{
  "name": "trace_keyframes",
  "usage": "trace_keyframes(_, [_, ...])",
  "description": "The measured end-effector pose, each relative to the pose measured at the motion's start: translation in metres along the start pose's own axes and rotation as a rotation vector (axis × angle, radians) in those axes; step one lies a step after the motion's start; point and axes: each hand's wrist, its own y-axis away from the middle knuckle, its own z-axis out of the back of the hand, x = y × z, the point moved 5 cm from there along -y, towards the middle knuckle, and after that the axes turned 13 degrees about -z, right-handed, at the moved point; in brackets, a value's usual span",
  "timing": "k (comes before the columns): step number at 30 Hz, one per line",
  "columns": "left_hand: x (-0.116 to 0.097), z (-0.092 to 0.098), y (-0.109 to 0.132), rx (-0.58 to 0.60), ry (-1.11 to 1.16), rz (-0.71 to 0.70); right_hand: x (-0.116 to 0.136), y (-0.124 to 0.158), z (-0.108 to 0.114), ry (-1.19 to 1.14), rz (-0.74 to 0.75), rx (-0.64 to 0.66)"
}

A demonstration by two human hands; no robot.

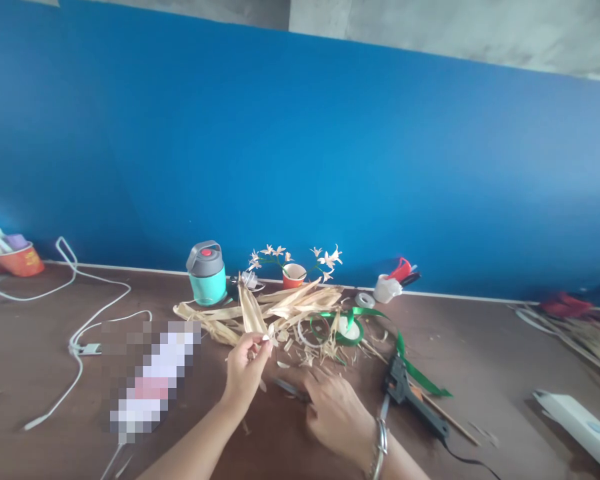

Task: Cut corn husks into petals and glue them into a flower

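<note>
While pinching a pale husk piece (273, 333), likely light, fragile, best held by an edge, in the left hand (247, 369) in front of the orange cup (293, 283), rests the right hand (339, 408) against a grey tool (289, 387), grip unclear.

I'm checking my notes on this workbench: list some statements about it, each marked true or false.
1. The left hand pinches a small pale piece. True.
2. The glue gun lies left of both hands. False: it lies right of the right hand.
3. The teal jar stands left of the orange cup between the pale flowers. True.
4. The metal bracelet is on the left wrist. False: it is on the right wrist.
</note>
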Motion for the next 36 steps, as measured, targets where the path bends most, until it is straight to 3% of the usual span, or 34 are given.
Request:
trace_keyframes(6, [0.005, 0.009, 0.000, -0.138, -0.035, 0.013, 0.030, -0.017, 0.012, 0.130, 0.271, -0.073])
trace_keyframes(10, [0.002, 0.007, -0.001, -0.096, -0.028, -0.006, 0.041, -0.026, 0.008, 0.133, 0.317, -0.123])
trace_keyframes(14, [-0.002, 0.001, 0.000, 0.001, -0.005, -0.022, 0.015, -0.016, 0.019, -0.018, 0.151, -0.240])
trace_keyframes(17, [0.000, -0.006, 0.001, 0.064, 0.029, 0.026, -0.035, 0.002, 0.038, -0.080, -0.129, -0.356])
trace_keyframes(21, [0.002, -0.014, 0.002, 0.116, 0.135, 0.089, -0.106, 0.029, 0.045, 0.048, -0.479, -0.322])
trace_keyframes(25, [0.000, -0.018, 0.004, 0.125, 0.276, 0.190, -0.149, 0.053, 0.032, 0.189, -0.793, -0.196])
trace_keyframes(27, [-0.003, -0.018, 0.005, 0.122, 0.325, 0.226, -0.156, 0.059, 0.022, 0.211, -0.836, -0.144])
trace_keyframes(30, [-0.006, -0.017, 0.005, 0.111, 0.378, 0.261, -0.159, 0.061, 0.011, 0.212, -0.780, -0.144])
trace_keyframes(36, [-0.007, -0.020, 0.004, 0.114, 0.428, 0.274, -0.168, 0.055, 0.024, 0.021, -0.770, -0.383])
